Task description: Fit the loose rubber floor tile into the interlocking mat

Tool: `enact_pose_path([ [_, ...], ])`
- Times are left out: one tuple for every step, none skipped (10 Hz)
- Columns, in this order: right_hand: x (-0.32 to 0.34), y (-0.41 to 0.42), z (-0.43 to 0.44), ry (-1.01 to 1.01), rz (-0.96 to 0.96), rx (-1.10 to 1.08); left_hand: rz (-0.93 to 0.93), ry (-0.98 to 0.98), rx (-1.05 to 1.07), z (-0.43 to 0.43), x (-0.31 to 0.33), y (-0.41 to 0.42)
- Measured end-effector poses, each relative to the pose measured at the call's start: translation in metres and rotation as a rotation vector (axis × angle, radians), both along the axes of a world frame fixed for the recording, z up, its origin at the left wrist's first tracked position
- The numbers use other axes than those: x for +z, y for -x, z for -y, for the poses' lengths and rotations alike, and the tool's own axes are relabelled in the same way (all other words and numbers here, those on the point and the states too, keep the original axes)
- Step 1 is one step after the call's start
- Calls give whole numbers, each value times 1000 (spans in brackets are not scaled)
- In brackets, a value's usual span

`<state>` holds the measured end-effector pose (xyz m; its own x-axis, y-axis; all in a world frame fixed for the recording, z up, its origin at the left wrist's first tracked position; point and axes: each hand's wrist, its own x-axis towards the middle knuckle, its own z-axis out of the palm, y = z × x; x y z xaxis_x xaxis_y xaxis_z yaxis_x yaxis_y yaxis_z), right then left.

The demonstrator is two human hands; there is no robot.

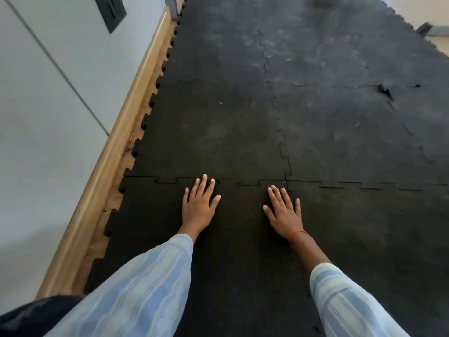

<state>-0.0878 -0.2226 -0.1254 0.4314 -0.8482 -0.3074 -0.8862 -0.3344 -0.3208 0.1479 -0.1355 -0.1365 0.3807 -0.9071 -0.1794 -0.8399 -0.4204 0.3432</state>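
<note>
A black rubber floor tile (238, 239) lies flat at the near end of the interlocking mat (218, 132). Its jigsaw teeth sit in the seam (247, 183) along its far edge, level with the tile beyond. My left hand (199, 203) rests palm down on the tile, fingers spread, fingertips just over that seam. My right hand (284, 210) also presses flat on the tile, fingers apart, near the corner where the seams cross (287, 181). Neither hand grips anything.
A wooden skirting board (114, 152) and a pale wall (36, 117) run along the left, with a narrow strip of bare floor beside the mat's toothed edge. A torn gap (385, 90) shows in the mat at the far right. Pale floor (420, 10) lies beyond the mat's far right edge.
</note>
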Motion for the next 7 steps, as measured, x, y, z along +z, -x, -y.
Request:
enact_pose_path([
  [17,-6,10,-116,-77,25,-44,-74,-48,-2,12,-9],
  [35,-29,9,-178,-104,154,-116,-130,302,-25,26,-42],
  [35,-59,-8,-203,-33,275,-163,-175,573,-47,31,-83],
  [33,-81,-5,-247,-70,234,-145,-293,539,-39,29,-100],
  [54,-99,10,-344,-179,208,-213,-479,544,-16,48,-109],
  [93,-114,17,-446,-198,227,-352,-642,428,14,109,-132],
  [137,-110,15,-394,7,129,-389,-557,255,30,169,-133],
])
